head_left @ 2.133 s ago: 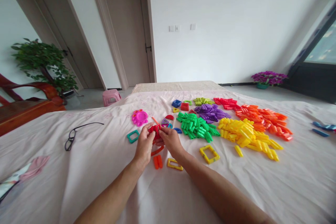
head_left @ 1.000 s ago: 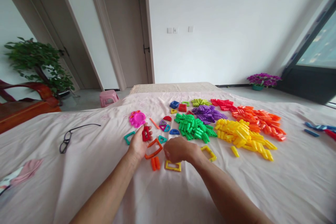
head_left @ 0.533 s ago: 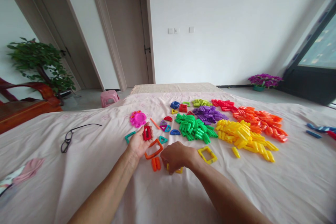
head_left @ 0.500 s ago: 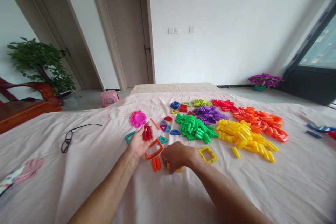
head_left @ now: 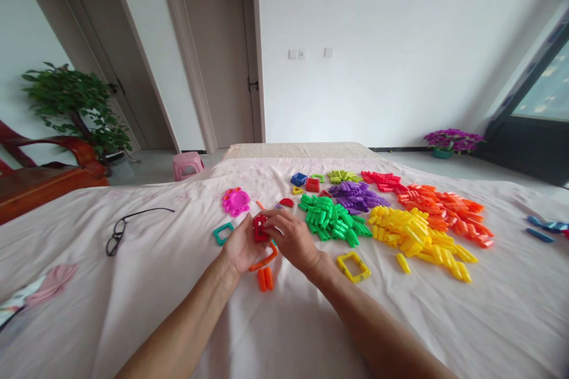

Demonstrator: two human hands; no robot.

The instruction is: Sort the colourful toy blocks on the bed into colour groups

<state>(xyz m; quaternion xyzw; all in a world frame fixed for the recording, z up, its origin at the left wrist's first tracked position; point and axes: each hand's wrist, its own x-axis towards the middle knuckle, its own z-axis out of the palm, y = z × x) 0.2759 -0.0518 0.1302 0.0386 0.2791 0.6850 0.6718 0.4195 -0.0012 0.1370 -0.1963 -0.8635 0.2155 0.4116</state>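
My left hand point(head_left: 242, 247) is turned palm up and holds a red square-framed tile point(head_left: 260, 230), which looks like a magnetic building tile. My right hand point(head_left: 293, 238) reaches over from the right, its bent fingers at the tile's upper edge; whatever those fingers pinch is hidden. Just below the hands lies an orange frame tile point(head_left: 268, 259), partly covered. Two short orange rods point(head_left: 265, 279) lie side by side nearer me. A teal square frame point(head_left: 217, 235) rests left of my left hand, and a yellow square frame point(head_left: 353, 267) sits right of my right wrist.
Piles of green rods point(head_left: 331, 219), purple rods point(head_left: 355, 196), yellow rods point(head_left: 415, 234) and orange rods point(head_left: 448, 210) spread to the right. A pink flower-shaped piece point(head_left: 236, 202) lies beyond my left hand. Black-framed glasses point(head_left: 116, 235) and a pink cloth point(head_left: 53, 285) lie left.
My right hand has risen from the yellow pieces on the cloth and moved up-left to the red tile. Those yellow pieces no longer show there. My left hand has shifted slightly right.
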